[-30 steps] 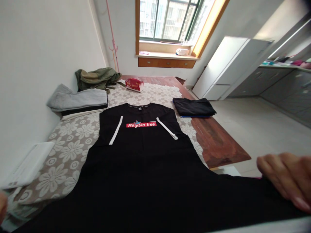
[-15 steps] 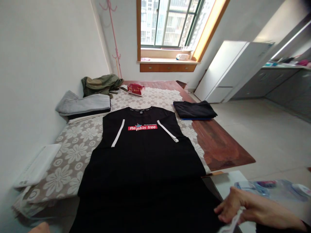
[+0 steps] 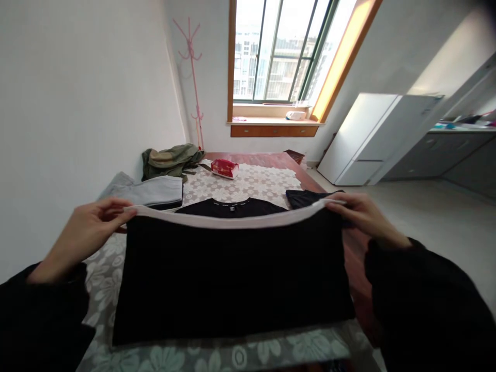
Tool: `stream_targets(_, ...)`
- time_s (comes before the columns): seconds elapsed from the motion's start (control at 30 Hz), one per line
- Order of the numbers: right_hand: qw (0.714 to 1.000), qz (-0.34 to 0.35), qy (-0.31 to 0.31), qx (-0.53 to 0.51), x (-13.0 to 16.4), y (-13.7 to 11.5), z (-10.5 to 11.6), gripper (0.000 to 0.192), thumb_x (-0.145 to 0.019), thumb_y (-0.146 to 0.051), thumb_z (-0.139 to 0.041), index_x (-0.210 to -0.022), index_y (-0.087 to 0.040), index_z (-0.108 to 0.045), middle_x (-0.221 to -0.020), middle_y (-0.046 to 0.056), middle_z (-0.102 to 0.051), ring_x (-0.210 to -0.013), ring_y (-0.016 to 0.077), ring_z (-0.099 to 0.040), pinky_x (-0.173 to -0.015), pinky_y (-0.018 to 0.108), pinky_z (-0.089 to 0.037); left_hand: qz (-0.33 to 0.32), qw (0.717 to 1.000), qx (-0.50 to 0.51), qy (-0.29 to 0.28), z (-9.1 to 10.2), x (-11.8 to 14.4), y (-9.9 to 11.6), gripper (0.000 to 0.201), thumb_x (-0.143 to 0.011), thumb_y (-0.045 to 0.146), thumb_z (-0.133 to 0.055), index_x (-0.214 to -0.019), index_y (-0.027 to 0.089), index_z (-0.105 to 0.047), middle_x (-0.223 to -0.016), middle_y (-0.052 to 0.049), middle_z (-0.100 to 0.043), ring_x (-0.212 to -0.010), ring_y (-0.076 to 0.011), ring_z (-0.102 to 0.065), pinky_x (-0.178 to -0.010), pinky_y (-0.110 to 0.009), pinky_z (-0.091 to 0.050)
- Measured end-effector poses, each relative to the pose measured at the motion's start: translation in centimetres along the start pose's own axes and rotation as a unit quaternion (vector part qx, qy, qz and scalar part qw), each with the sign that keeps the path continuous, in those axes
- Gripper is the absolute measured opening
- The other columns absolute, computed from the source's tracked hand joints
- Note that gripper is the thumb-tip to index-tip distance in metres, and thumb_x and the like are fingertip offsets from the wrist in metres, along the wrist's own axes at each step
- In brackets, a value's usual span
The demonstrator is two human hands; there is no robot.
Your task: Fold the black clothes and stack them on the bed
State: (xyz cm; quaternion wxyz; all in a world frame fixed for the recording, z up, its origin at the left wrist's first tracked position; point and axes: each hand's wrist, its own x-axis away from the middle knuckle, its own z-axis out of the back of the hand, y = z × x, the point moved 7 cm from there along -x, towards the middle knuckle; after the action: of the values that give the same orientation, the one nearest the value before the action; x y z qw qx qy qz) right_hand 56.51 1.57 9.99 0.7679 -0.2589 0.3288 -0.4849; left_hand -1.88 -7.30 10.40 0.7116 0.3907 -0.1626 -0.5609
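Both arms reach forward: the left hand (image 3: pixel 83 232) at 9 o'clock and the right hand (image 3: pixel 362 217) at 3 o'clock pinch the black shirt's (image 3: pixel 232 279) white-edged hem (image 3: pixel 232 222), now folded up over the chest print, on the floral tablecloth (image 3: pixel 248 181).

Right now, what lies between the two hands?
In the head view, the black shirt's white-edged hem spans from the left hand to the right hand; each pinches a corner.

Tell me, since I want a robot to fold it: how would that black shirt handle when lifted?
Likely floppy: the black shirt bends over where the left hand and right hand pinch its hem. Probably light, as fingertips alone carry it.
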Motion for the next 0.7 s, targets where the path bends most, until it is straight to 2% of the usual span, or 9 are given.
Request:
stream_targets(0.07,0.999,0.026,-0.008,0.030,-4.6,2.3,-1.9,0.054,-0.088,-0.070,-0.063,-0.094,-0.017,-0.076,-0.090,0.007,-0.075,-0.082,0.0235,-0.066,-0.073,0.032,-0.051,-0.007,1.000,-0.017,-0.013,-2.6,-4.3,-0.6,0.069,-0.073,0.075,-0.065,-0.103,0.013,-0.070,-0.087,-0.003,-0.073,-0.076,-0.0203,-0.069,-0.066,-0.035,-0.063)
stream_targets(0.17,0.993,0.034,-0.015,0.113,-9.8,6.7,-4.6,0.048,-0.093,-0.061,-0.058,-0.090,-0.016,-0.074,-0.084,0.008,-0.075,-0.080,0.0237,-0.066,-0.074,0.032,-0.049,-0.027,0.995,-0.091,-0.035,-6.8,-9.1,-3.1,0.059,-0.080,0.068,-0.060,-0.103,0.014,-0.071,-0.094,-0.006,-0.075,-0.083,-0.0238,-0.070,-0.073,-0.035,-0.061)
stream_targets(0.23,0.985,0.008,-0.022,0.172,-11.9,9.7,-6.4,0.035,-0.093,-0.048,-0.058,-0.088,-0.017,-0.074,-0.084,0.008,-0.076,-0.082,0.0240,-0.068,-0.076,0.031,-0.050,-0.031,0.993,-0.101,-0.050,-9.5,-10.9,-5.0,0.050,-0.079,0.063,-0.058,-0.097,0.017,-0.071,-0.091,-0.007,-0.076,-0.082,-0.0249,-0.072,-0.076,-0.033,-0.060)
stream_targets(0.3,0.978,-0.017,-0.027,0.207,-12.7,12.0,-8.0,0.024,-0.092,-0.036,-0.058,-0.089,-0.019,-0.075,-0.089,0.008,-0.078,-0.086,0.0239,-0.070,-0.079,0.030,-0.050,-0.028,0.993,-0.096,-0.064,-11.5,-11.7,-6.5,0.043,-0.077,0.058,-0.056,-0.092,0.020,-0.069,-0.089,-0.008,-0.076,-0.082,-0.0257,-0.073,-0.076,-0.033,-0.058)
stream_targets(0.4,0.974,-0.035,-0.008,0.222,-12.4,14.2,-9.7,0.021,-0.090,-0.029,-0.058,-0.099,-0.019,-0.075,-0.097,0.009,-0.078,-0.091,0.0246,-0.071,-0.084,0.032,-0.052,-0.021,0.993,-0.098,-0.056,-12.7,-11.3,-7.6,0.043,-0.076,0.058,-0.054,-0.095,0.021,-0.065,-0.093,-0.009,-0.077,-0.085,-0.0272,-0.073,-0.078,-0.035,-0.057)
stream_targets(0.5,0.974,-0.015,0.040,0.224,-11.3,15.0,-10.3,0.035,-0.090,-0.031,-0.059,-0.123,-0.019,-0.068,-0.117,0.012,-0.075,-0.105,0.0271,-0.070,-0.094,0.038,-0.052,0.014,0.994,-0.095,-0.049,-12.4,-9.6,-8.4,0.055,-0.075,0.063,-0.053,-0.111,0.021,-0.057,-0.102,-0.010,-0.076,-0.081,-0.0275,-0.073,-0.078,-0.038,-0.056)
stream_targets(0.6,0.966,0.031,0.087,0.242,-9.9,14.0,-10.0,0.049,-0.092,-0.033,-0.057,-0.140,-0.021,-0.057,-0.136,0.013,-0.066,-0.121,0.0304,-0.064,-0.102,0.046,-0.050,0.033,0.990,-0.119,-0.066,-11.9,-6.9,-9.2,0.060,-0.077,0.068,-0.050,-0.116,0.022,-0.050,-0.103,-0.010,-0.074,-0.080,-0.0282,-0.072,-0.079,-0.040,-0.055)
stream_targets(0.7,0.960,0.061,0.069,0.264,-8.0,12.0,-9.7,0.037,-0.096,-0.037,-0.056,-0.130,-0.025,-0.065,-0.132,0.011,-0.069,-0.121,0.0305,-0.065,-0.103,0.047,-0.049,0.031,0.984,-0.128,-0.124,-12.5,-3.9,-11.6,0.059,-0.082,0.073,-0.045,-0.114,0.025,-0.049,-0.092,-0.006,-0.073,-0.084,-0.0288,-0.073,-0.080,-0.039,-0.055)
